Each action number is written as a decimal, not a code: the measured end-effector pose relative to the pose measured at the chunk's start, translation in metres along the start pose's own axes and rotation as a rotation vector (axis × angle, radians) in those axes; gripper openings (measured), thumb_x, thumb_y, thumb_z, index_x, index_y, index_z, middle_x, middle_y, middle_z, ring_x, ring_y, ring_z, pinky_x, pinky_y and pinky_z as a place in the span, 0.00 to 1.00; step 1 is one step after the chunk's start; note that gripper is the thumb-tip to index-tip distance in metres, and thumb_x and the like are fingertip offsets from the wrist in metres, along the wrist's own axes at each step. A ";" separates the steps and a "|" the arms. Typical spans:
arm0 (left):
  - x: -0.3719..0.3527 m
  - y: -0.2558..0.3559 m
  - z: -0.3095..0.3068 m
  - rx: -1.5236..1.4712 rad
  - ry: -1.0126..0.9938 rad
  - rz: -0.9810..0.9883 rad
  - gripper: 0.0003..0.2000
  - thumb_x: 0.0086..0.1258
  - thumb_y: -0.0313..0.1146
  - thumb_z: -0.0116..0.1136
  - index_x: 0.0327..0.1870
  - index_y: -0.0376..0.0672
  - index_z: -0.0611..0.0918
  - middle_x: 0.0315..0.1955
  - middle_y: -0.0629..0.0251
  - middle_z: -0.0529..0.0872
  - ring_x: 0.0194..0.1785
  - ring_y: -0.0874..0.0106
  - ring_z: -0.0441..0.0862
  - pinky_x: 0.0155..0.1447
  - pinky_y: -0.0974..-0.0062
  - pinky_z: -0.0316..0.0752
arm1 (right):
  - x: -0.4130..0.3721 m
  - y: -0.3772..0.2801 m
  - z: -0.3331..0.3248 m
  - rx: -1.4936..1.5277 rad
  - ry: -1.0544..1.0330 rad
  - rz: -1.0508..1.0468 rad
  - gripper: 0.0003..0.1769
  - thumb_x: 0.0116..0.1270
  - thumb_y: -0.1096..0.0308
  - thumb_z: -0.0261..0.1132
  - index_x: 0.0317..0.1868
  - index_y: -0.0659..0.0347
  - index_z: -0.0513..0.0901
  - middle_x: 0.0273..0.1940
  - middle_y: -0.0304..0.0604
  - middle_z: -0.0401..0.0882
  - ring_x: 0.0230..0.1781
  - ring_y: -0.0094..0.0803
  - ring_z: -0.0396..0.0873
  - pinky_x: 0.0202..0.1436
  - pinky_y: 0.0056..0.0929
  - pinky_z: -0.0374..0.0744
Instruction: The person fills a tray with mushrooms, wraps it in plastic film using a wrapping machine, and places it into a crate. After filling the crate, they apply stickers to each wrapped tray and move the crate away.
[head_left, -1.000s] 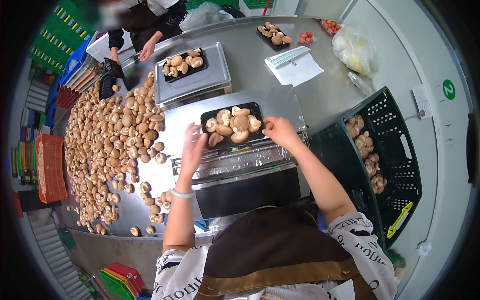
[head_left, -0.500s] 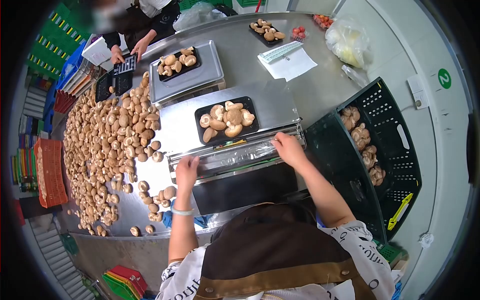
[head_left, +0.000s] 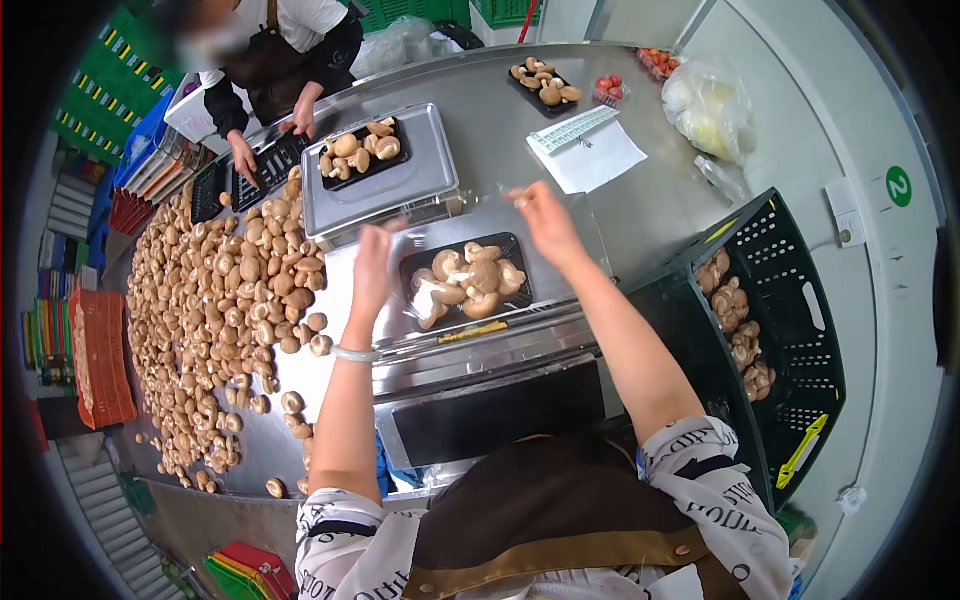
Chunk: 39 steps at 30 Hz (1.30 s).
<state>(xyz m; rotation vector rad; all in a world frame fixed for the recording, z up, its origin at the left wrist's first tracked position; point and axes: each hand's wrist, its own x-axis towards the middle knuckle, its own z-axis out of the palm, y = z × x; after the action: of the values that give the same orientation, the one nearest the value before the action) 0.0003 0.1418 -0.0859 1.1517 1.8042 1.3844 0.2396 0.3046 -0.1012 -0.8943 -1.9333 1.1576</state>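
A black tray (head_left: 412,262) of shiitake mushrooms (head_left: 482,275) sits on the metal wrapping machine (head_left: 570,312). Clear cling film (head_left: 432,298) stretches over it, glinting in places and hard to trace at its edges. My left hand (head_left: 374,268), a little blurred, grips one side of the film above the tray's left end. At the far right corner, my right hand (head_left: 543,222) pinches the other side between thumb and fingers. Both hands are raised above the machine's surface.
Loose shiitake mushrooms (head_left: 220,310) are heaped at left. A scale (head_left: 430,165) bears another filled tray. Across the table, a co-worker's hands (head_left: 245,158) touch black trays. A dark green crate (head_left: 790,300) with mushrooms stands at right, near paper (head_left: 610,160) and a plastic bag (head_left: 708,108).
Both my hands have moved from the machine's near edge forward and up, past the tray, drawing the film over the mushrooms. The co-worker's hands have lowered a black tray.
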 end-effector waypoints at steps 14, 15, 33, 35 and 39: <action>-0.084 0.001 -0.001 0.154 -0.253 -0.212 0.16 0.76 0.40 0.51 0.37 0.34 0.80 0.26 0.60 0.79 0.32 0.73 0.72 0.40 0.72 0.69 | -0.088 -0.010 -0.008 -0.119 -0.332 -0.021 0.22 0.71 0.52 0.61 0.42 0.67 0.81 0.29 0.53 0.81 0.34 0.46 0.81 0.41 0.36 0.76; -0.092 0.004 0.002 0.185 -0.189 -0.141 0.16 0.76 0.40 0.51 0.37 0.34 0.80 0.24 0.58 0.79 0.30 0.71 0.72 0.39 0.72 0.69 | -0.099 -0.015 -0.008 -0.087 -0.301 0.061 0.21 0.71 0.53 0.60 0.42 0.67 0.80 0.28 0.53 0.80 0.34 0.46 0.81 0.40 0.35 0.76; -0.239 -0.011 0.045 0.418 -0.201 -0.269 0.19 0.73 0.45 0.55 0.35 0.32 0.80 0.26 0.48 0.83 0.27 0.50 0.79 0.36 0.58 0.72 | -0.260 -0.024 -0.022 -0.143 -0.235 0.432 0.26 0.71 0.48 0.58 0.38 0.69 0.79 0.34 0.65 0.80 0.40 0.61 0.79 0.41 0.49 0.76; -0.245 -0.013 0.052 0.537 -0.139 -0.247 0.16 0.70 0.42 0.60 0.36 0.33 0.80 0.24 0.50 0.83 0.26 0.53 0.80 0.34 0.60 0.73 | -0.273 0.001 -0.014 -0.229 -0.165 0.446 0.22 0.69 0.51 0.62 0.38 0.67 0.80 0.33 0.62 0.82 0.40 0.55 0.82 0.42 0.47 0.78; -0.269 -0.026 0.051 0.220 0.083 -0.238 0.10 0.68 0.30 0.63 0.42 0.36 0.76 0.23 0.62 0.82 0.26 0.75 0.77 0.33 0.75 0.71 | -0.297 -0.003 -0.022 -0.088 -0.065 0.600 0.16 0.69 0.60 0.64 0.43 0.65 0.75 0.28 0.50 0.82 0.30 0.41 0.82 0.36 0.37 0.77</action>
<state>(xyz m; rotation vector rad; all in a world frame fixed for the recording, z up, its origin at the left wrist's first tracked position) 0.1588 -0.0765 -0.1404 0.9579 2.1185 1.1329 0.4103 0.0663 -0.1551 -1.5705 -1.8270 1.4505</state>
